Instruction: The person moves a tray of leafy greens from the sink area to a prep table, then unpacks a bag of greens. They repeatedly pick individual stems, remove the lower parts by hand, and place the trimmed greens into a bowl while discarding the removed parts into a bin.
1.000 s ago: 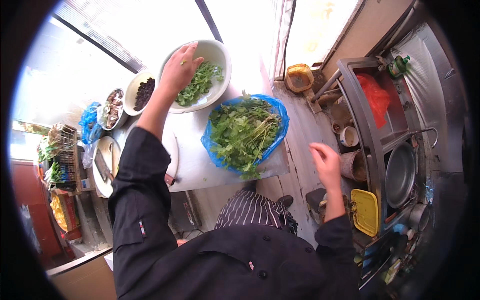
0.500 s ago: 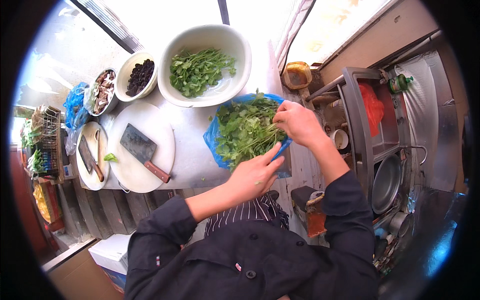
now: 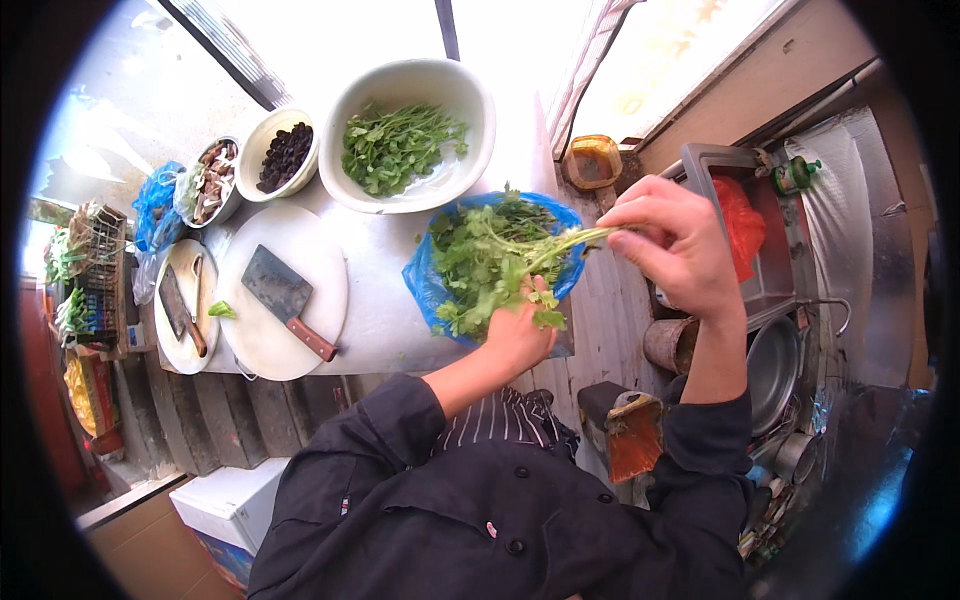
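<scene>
A pile of leafy green cilantro (image 3: 465, 262) lies in an open blue plastic bag (image 3: 425, 290) on the metal table. Above the bag's right side, my right hand (image 3: 678, 245) pinches the stem ends of a small bunch, its stems stretched left toward the leaves. My left hand (image 3: 520, 335) is at the near edge of the bag, fingers curled around leaves of the cilantro and partly covered by them. Beyond the bag, a large white basin (image 3: 478, 150) holds more picked greens (image 3: 400, 145).
To the left, a cleaver (image 3: 280, 285) rests on a round white cutting board (image 3: 320, 230); a smaller board (image 3: 180, 345) carries another knife. Behind them stand a bowl of black pieces (image 3: 285, 155) and a bowl of sliced food (image 3: 212, 185). A metal sink (image 3: 775, 280) is at right.
My right hand has moved right and away from the pile, drawing out a bunch by its stems. My left hand has shifted slightly right, its fingers now in the leaves.
</scene>
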The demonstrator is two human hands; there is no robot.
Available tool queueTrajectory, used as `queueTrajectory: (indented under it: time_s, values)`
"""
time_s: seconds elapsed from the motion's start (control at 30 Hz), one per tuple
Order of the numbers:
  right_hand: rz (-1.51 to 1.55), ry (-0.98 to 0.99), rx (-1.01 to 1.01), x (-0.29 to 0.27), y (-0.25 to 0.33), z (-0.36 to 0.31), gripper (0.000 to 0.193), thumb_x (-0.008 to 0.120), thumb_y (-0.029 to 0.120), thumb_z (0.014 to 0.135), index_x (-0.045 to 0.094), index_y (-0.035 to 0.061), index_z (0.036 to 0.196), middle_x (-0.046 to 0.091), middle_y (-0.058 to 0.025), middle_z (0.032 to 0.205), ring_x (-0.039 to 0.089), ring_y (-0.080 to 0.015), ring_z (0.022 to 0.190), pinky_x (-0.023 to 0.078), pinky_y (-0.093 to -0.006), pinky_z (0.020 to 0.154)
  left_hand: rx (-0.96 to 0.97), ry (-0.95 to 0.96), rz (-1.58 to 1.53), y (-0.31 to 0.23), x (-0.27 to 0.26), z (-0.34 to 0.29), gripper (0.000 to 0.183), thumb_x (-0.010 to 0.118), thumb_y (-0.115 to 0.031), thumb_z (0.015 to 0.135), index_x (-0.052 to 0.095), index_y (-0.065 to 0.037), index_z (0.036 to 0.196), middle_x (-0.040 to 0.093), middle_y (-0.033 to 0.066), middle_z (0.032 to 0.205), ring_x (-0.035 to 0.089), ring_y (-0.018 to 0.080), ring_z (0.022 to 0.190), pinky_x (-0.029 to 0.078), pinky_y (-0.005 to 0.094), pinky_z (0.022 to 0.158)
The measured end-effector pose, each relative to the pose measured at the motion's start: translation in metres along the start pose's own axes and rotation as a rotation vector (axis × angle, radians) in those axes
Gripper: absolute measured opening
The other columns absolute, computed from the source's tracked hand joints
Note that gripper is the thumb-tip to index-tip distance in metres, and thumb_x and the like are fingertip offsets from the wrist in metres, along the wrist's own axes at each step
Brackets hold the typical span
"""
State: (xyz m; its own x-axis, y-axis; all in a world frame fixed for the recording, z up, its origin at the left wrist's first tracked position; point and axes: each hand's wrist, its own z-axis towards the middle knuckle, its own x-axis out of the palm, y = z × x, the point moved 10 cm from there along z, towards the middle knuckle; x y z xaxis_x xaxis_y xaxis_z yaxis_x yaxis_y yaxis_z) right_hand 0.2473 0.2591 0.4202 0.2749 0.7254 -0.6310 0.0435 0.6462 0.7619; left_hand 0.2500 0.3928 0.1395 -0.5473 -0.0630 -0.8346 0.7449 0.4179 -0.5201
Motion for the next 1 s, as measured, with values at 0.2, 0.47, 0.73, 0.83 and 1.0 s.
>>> queueTrajectory:
  time_s: [0.2, 0.47, 0.73, 0.83, 1.0]
  values:
    - [0.293, -0.131, 0.045, -0.040, -0.019, -0.019, 0.017, 0.076, 0.011, 0.102, 0.077, -0.0045, 0.109, 0.069, -0.0039, 0.102, 0.057, -0.0089, 0.087, 0.044, -0.0250, 0.074, 0.012, 0.026, -0.031, -0.005, -0.013, 0.003, 0.086, 0.079, -0.034, 0.091, 0.041, 0.006, 0.158, 0.039, 0.0443, 0.162, 0.071, 0.0485, 0.117, 0.063, 0.0496, 0.096]
    - [0.573, -0.207, 0.204, -0.037, -0.075, -0.067, 0.016, 0.075, 0.010, 0.104, 0.076, -0.0041, 0.112, 0.066, 0.0000, 0.095, 0.043, -0.0031, 0.064, 0.030, -0.0211, 0.054, 0.032, 0.095, -0.354, -0.023, -0.073, -0.049, 0.037, 0.075, -0.022, 0.094, 0.074, 0.002, 0.122, 0.078, 0.0250, 0.109, 0.076, 0.0431, 0.098, 0.062, 0.0482, 0.086]
    - [0.752, -0.252, 0.262, -0.029, -0.111, -0.123, 0.016, 0.075, 0.008, 0.103, 0.075, -0.0045, 0.113, 0.067, -0.0022, 0.094, 0.041, -0.0029, 0.061, 0.029, -0.0220, 0.052, -0.016, 0.061, -0.732, -0.051, -0.186, -0.071, 0.016, 0.074, -0.008, 0.101, 0.075, 0.000, 0.114, 0.076, 0.0047, 0.090, 0.071, 0.0097, 0.081, 0.057, 0.0290, 0.074]
    - [0.799, -0.243, 0.282, -0.030, -0.117, -0.146, 0.016, 0.075, 0.009, 0.103, 0.075, -0.0040, 0.112, 0.066, -0.0014, 0.093, 0.041, -0.0027, 0.061, 0.029, -0.0222, 0.052, 0.258, -0.235, -0.618, -0.093, -0.241, -0.053, 0.022, 0.073, -0.007, 0.100, 0.074, 0.001, 0.120, 0.079, 0.0087, 0.106, 0.075, 0.0147, 0.095, 0.058, 0.0312, 0.078]
    - [0.762, -0.267, 0.295, -0.036, -0.117, -0.185, 0.014, 0.075, 0.010, 0.101, 0.075, -0.0033, 0.106, 0.064, 0.0008, 0.091, 0.043, -0.0030, 0.064, 0.031, -0.0218, 0.056, 0.550, -0.162, -0.346, -0.176, -0.227, -0.010, 0.032, 0.074, -0.013, 0.100, 0.072, -0.001, 0.129, 0.078, 0.0172, 0.118, 0.077, 0.0310, 0.107, 0.060, 0.0388, 0.093]
